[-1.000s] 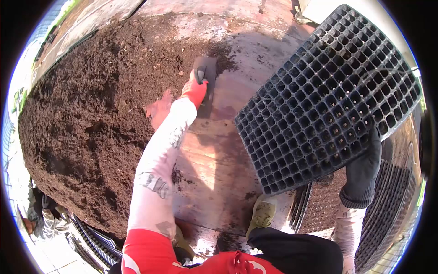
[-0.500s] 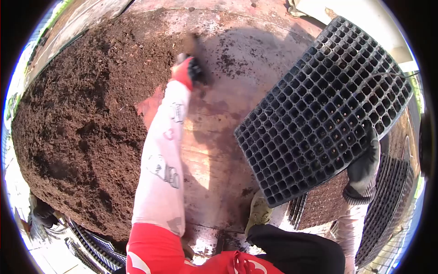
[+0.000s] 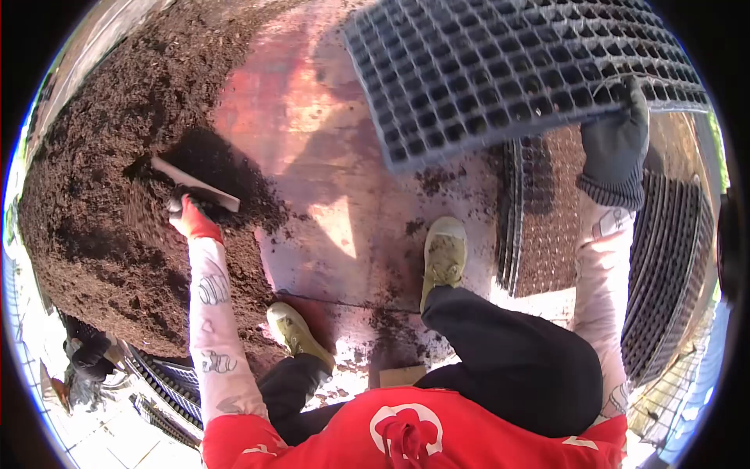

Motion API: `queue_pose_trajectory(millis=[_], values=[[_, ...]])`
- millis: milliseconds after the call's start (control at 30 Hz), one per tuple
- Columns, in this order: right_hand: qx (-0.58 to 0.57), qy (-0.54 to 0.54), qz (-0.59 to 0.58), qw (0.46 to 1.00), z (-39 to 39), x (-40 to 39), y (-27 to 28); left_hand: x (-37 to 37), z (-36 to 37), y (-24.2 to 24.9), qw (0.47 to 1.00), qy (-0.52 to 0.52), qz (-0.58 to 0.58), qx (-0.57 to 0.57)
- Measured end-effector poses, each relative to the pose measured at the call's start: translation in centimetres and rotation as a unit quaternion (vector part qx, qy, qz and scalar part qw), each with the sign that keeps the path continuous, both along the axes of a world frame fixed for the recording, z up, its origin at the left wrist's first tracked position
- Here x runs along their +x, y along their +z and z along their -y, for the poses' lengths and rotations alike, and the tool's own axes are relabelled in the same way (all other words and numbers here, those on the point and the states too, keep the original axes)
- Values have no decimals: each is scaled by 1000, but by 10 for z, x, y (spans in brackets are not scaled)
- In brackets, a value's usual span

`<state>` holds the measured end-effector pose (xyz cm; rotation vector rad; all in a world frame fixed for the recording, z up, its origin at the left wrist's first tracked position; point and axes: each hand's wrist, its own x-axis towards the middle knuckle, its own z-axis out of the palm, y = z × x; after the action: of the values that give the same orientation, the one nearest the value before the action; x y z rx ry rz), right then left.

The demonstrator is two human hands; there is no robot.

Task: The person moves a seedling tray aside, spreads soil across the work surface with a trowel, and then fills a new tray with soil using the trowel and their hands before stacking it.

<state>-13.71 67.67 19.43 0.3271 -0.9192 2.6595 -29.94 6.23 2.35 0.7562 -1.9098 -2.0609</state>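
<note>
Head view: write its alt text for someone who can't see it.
A gloved left hand holds a flat tool at a brown soil heap; the gloved right hand grips a black many-celled tray by its edge.

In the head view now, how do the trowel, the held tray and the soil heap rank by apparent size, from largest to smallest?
1. Soil heap
2. Held tray, partly cut off by the top edge
3. Trowel

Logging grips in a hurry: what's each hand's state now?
Left hand: closed, holding a long, flat, pale-edged trowel.
Right hand: closed on the edge of a black plastic rectangular tray of square cells.
</note>
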Motion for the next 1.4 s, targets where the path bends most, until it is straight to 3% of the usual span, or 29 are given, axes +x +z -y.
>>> queue_pose_trajectory(millis=[33, 67, 100, 133, 167, 200, 233, 300, 333, 400, 467, 533, 567, 600, 633, 667, 700, 733, 800, 833, 900, 967, 1000, 1033, 1100, 1200, 1233, 1333, 1400], values=[[2, -4, 4, 1000, 8, 6, 6, 0, 27, -34, 972, -88, 44, 213], [-3, -83, 57, 995, 26, 6, 16, 36, -39, 5, 996, -61, 32, -62], [-7, -159, 107, 981, 37, 7, 24, 57, -60, 1, 989, -116, 19, -89], [-69, -113, 56, 990, 27, 9, 13, 80, -83, 8, 971, -200, 63, -116], [-66, -107, 55, 991, 29, 13, 15, 100, -102, 6, 953, -278, 119, 26], [-48, -49, 28, 997, 34, 14, 17, 125, -129, 13, 932, -334, 111, 82], [-33, 13, -1, 999, 41, 12, 18, 141, -162, 21, 921, -362, 141, -12], [-9, -99, 86, 991, 50, 12, 18, 170, -200, -2, 864, -489, 117, 16], [-2, -126, 123, 984, 58, 10, 22, 186, -222, -13, 879, -465, 66, 77], [-5, -104, 124, 987, 70, 5, 26, 187, -231, -58, 881, -470, 38, 41], [-29, -87, 137, 986, 64, 2, 14, 183, -214, -101, 867, -491, 89, -4], [-51, -89, 152, 983, 65, -2, -1, 155, -159, -47, 884, -415, 216, 19], [-42, -106, 183, 977, 68, -4, -10, 142, -133, -24, 909, -371, 187, 30], [-30, -123, 212, 969, 73, -6, -17, 127, -95, -45, 924, -377, 60, -9], [-30, -118, 206, 971, 88, -10, -18, 108, -56, -57, 936, -313, 83, 138], [-28, -129, 256, 958, 115, -16, -17, 88, -32, -43, 934, -261, 164, -182], [-24, -139, 307, 941, 137, -20, -19, 68, 1, -49, 932, -237, 130, -239], [-9, -103, 312, 944, 151, -22, -28, 55, 40, -53, 955, -236, 102, -148], [12, -30, 333, 942, 180, -24, -49, 55, 53, 33, 918, -304, 92, -239], [15, 5, 347, 938, 195, -23, -57, 56, 60, 61, 900, -287, 190, -266], [54, 47, 358, 931, 222, -25, -68, 74, 60, 132, 904, -280, 245, -209], [93, 74, 368, 922, 229, -33, -91, 85, 84, 145, 911, -227, 253, -232], [127, 100, 382, 910, 234, -38, -96, 94, 104, 136, 918, -196, 213, -270], [130, 102, 378, 911, 241, -43, -92, 101, 141, 94, 927, -137, 141, -319], [208, 98, 428, 874, 262, -52, -85, 126, 125, 133, 838, -109, 285, -452], [193, 85, 409, 888, 282, -67, -95, 127, 163, 72, 853, -88, 253, -449], [205, 88, 391, 893, 289, -70, -93, 121, 173, 37, 814, -82, 240, -523], [200, 164, 434, 863, 310, -79, -64, 91, 126, 3, 776, -119, 266, -560], [227, 169, 430, 857, 305, -81, -75, 63, 111, -19, 788, -82, 239, -561]])
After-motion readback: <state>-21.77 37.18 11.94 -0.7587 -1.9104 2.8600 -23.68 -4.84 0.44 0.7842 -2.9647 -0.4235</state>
